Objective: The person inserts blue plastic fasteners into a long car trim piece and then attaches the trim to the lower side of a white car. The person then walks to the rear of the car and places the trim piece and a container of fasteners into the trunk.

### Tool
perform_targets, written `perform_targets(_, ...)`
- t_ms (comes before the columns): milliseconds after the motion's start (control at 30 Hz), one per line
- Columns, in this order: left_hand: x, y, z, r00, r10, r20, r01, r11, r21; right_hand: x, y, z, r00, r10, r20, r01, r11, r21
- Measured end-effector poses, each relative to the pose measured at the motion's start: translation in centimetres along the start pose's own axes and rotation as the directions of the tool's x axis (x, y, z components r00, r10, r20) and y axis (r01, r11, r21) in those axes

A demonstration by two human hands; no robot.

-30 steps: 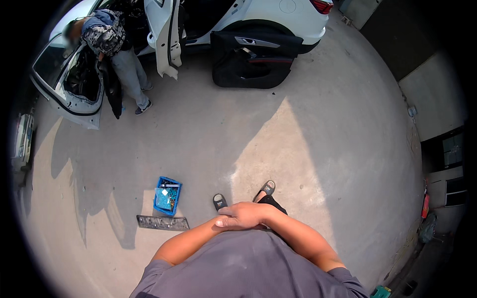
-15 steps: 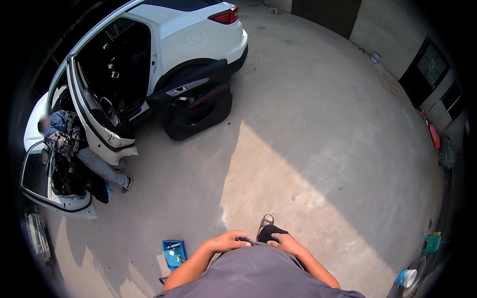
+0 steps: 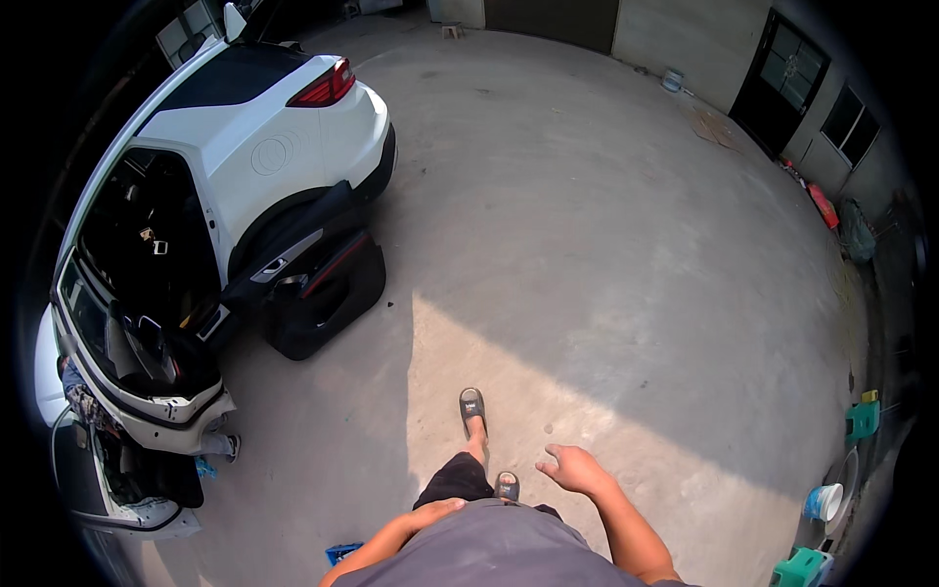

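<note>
My left hand (image 3: pixel 437 513) lies against the front of my grey shirt (image 3: pixel 489 548), by the black shorts (image 3: pixel 455 479). Its fingers look stretched out flat, and I see nothing held in them. Out to the right, my right hand (image 3: pixel 577 472) hangs over the sunlit concrete with thumb and fingers apart and nothing in it. Below me, one sandalled foot (image 3: pixel 473 403) is ahead of the other. A detached black door panel (image 3: pixel 328 284) with a red trim line leans by the rear wheel of a white car (image 3: pixel 235 117), ahead on the left.
The car's side doors (image 3: pixel 161 416) stand wide; a co-worker (image 3: pixel 86 396) is partly hidden behind them. A blue crate (image 3: pixel 342 554) shows beside my left arm. Along the right edge are a white bucket (image 3: pixel 827 503), green containers (image 3: pixel 863 421) and a red object (image 3: pixel 822 206).
My right hand has left the shirt hem and swung out to the right. One foot has stepped forward. The car and door panel now appear further left and lower.
</note>
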State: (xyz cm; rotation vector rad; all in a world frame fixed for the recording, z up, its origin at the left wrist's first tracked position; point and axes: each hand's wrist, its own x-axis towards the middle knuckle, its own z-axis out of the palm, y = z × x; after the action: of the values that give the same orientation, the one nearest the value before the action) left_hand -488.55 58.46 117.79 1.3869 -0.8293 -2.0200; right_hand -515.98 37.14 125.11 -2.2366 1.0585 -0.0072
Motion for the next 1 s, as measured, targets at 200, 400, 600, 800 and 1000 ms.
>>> perform_targets(200, 8.5, 14.0, -10.9, 0.995, 0.074, 0.069, -0.078, 0.996, 0.049, 12.6, -0.9, -5.4, 0.913, 0.099, 0.396, -0.283, 0.853, 0.439)
perform_targets(400, 17.9, 33.3, -21.0, 0.986, 0.106, 0.131, -0.141, 0.945, 0.295, 23.8, -1.7, -16.6, 0.94, 0.239, 0.244, -0.34, 0.703, 0.625)
perform_targets(600, 29.7, 52.4, -24.3, 0.94, 0.311, 0.137, -0.337, 0.908, 0.248, 34.6, -0.1, -29.8, 0.947, 0.261, 0.186, -0.319, 0.703, 0.636)
perform_targets(800, 41.1, 72.1, -23.1, 0.878, 0.169, 0.447, -0.433, 0.679, 0.593, 49.1, 5.8, -40.2, 0.957, 0.198, 0.212, -0.287, 0.539, 0.792)
perform_targets(1000, 51.2, 88.2, -26.7, 0.948, 0.058, 0.314, -0.23, 0.807, 0.544, 63.6, 14.4, -54.0, 0.968, 0.178, 0.177, -0.251, 0.662, 0.706)
